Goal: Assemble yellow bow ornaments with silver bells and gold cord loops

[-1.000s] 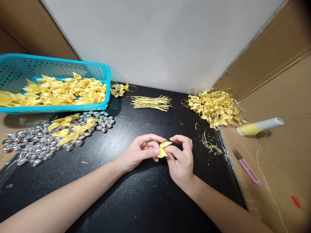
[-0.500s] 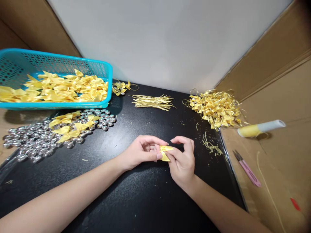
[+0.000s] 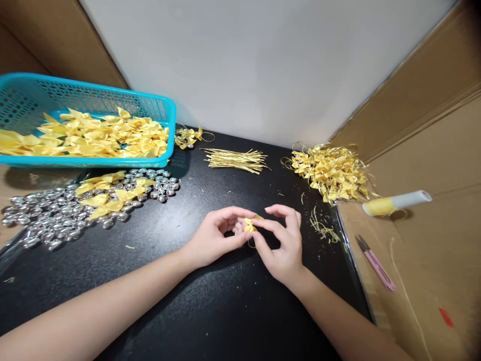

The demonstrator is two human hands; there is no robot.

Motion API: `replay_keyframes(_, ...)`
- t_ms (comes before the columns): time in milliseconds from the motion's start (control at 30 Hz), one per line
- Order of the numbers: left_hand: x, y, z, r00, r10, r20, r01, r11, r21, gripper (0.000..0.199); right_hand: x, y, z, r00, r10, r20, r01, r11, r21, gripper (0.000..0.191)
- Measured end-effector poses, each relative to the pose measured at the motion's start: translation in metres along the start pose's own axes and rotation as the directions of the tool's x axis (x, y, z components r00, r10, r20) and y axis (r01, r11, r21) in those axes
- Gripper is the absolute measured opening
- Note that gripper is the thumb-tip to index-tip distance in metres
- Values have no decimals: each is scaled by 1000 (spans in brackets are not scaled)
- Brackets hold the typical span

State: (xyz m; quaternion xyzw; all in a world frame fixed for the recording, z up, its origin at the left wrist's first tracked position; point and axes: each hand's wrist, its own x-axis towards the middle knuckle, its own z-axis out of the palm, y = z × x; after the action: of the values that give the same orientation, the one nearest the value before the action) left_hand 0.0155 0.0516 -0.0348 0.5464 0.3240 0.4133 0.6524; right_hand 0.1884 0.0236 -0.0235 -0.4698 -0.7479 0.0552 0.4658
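Note:
Between my hands, over the black tabletop (image 3: 210, 306), is a small yellow ribbon bow (image 3: 250, 225). My left hand (image 3: 221, 233) pinches it from the left with thumb and fingertips. From the right, the thumb and index finger of my right hand (image 3: 283, 243) close on the same bow, other fingers curled above. A thin gold loop hangs just below the bow; most of it is hidden by the fingers. Beyond the hands lies a bundle of gold cords (image 3: 236, 160).
A turquoise basket (image 3: 112, 161) of yellow bows stands at left, silver beads (image 3: 56, 215) in front of it. At right are a heap of looped bows (image 3: 334, 170), cord scraps (image 3: 323, 225), pink thread snips (image 3: 379, 268) and a ribbon-wrapped tube (image 3: 396, 203). Cardboard walls flank the table.
The bow has turned in my fingers, so its knot side shows and its tails do not. A gold loop now shows beneath it. My right fingers have shifted their hold slightly.

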Motion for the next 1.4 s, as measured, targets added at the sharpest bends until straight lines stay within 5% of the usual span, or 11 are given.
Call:
replay_keyframes(167, -1, 0, 0, 999, -30, 23, 29, 999, 41, 28, 2, 5, 3, 999, 27, 30, -29, 995, 94, 13)
replay_keyframes(367, 2, 3, 1, 997, -68, 38, 67, 997, 23, 25, 5, 8, 3, 976, 207, 71, -219, 942, 255, 12)
replay_keyframes(567, 6, 3, -1, 991, -128, 48, 131, 989, -74, 25, 7, 12, 4, 928, 315, 198, -372, 774, 513, 4)
replay_keyframes(667, 7, 3, -1, 993, -116, 30, 118, 987, -111, 27, 6, 15, 8, 903, 348, 251, -429, 725, 538, 27)
replay_keyframes(833, 6, 5, 0, 991, -129, 24, 131, 984, -119, 26, 7, 13, 8, 910, 334, 246, -414, 764, 495, 3)
replay_keyframes(1067, 6, 5, 1, 990, -131, 47, 135, 988, -75, 24, 8, 8, 6, 941, 258, 220, -326, 868, 374, 8)
replay_keyframes(1400, 6, 2, -1, 995, -55, 78, 45, 991, 126, 28, 25, 11, -7, 924, 333, 189, -379, 720, 581, 16)
